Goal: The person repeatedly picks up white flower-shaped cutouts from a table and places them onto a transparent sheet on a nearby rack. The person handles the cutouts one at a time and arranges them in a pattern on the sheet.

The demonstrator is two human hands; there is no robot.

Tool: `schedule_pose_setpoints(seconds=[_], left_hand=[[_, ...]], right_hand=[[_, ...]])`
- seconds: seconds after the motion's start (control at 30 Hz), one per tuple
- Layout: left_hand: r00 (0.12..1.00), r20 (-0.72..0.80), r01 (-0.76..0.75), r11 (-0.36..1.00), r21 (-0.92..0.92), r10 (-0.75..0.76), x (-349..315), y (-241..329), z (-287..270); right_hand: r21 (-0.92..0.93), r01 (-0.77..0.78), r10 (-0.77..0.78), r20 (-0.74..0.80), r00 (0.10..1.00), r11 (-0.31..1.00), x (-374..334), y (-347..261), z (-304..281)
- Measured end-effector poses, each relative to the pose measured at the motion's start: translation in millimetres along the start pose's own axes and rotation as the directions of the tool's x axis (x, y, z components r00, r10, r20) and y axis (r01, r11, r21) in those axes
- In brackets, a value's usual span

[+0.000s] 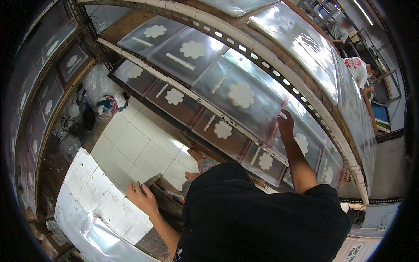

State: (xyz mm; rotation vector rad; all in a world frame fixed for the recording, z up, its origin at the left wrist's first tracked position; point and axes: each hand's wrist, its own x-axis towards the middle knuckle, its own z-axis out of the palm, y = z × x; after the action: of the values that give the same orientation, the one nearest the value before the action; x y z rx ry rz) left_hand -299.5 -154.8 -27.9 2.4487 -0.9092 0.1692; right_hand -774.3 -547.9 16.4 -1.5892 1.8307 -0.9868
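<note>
My right hand [286, 125] reaches over the slanted shelf to the pink-tinged edge of a stack of clear plastic sheets [266, 115]. Its fingers are bent and a little apart, with nothing visible between them. A white flower-shaped patch and a white bar show on this stack. Low on the left, my left hand [142, 198] has its fingers spread beside the corner of a white, worn tabletop [87, 183]. No object shows in that hand. Below the upper shelf, a lower row holds similar plastic stacks [174, 97].
A perforated metal rail [244, 49] runs above the shelf. More clear sheets [301, 43] lie on the upper level. Another rack [48, 105] and plastic bags [98, 83] stand at left. Two people are at the far right. White floor tiles [139, 144] lie below.
</note>
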Motion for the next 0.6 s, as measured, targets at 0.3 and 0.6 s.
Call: schedule_pose_setpoints(seconds=[0.3,0.6], left_hand=[[1.000,-0.018,-0.006,1.000,-0.027,0.005,-1.4,-4.1,4.7],[0.996,-0.093,0.003,0.995,-0.100,-0.013,-4.5,-4.9,-5.0]], right_hand=[[-0.462,0.415,-0.292,0.317,0.903,0.784,-7.2,-30.4,4.6],[-0.448,0.652,-0.326,0.609,0.723,0.611,49.1,-12.9,7.0]])
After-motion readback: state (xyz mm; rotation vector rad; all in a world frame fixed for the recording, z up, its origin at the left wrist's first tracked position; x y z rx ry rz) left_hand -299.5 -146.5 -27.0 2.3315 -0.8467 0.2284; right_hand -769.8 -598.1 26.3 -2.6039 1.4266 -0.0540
